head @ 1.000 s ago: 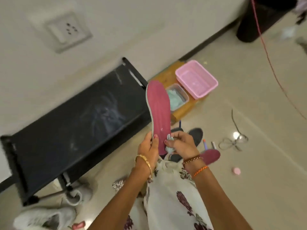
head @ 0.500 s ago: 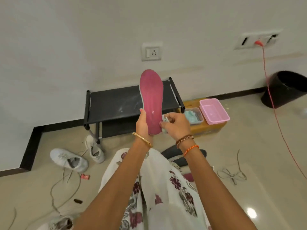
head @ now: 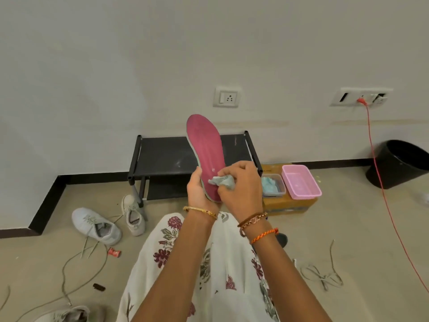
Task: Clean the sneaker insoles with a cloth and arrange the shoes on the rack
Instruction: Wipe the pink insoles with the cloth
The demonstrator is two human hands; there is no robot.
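A pink insole point(head: 205, 147) stands upright in front of me, its heel end gripped by my left hand point(head: 199, 191). My right hand point(head: 240, 185) pinches a crumpled pale blue cloth point(head: 221, 181) and presses it against the insole's lower part. Behind them a low black shoe rack point(head: 167, 156) stands against the wall. Two white sneakers point(head: 95, 225) point(head: 133, 213) lie on the floor to the rack's left. Part of a third pale shoe point(head: 67, 314) shows at the bottom left. A dark shoe point(head: 282, 240) peeks out beside my right wrist.
A pink tub point(head: 301, 182) and a clear box of cloths point(head: 272, 185) sit on a cardboard box point(head: 290, 204) right of the rack. A black bin point(head: 401, 163) and red cable point(head: 380, 182) are at right. Loose laces point(head: 322, 275) lie on the floor.
The camera has swung from a tilted view to level and pulled back. My right hand with the cloth has shifted onto the insole's face near the heel.
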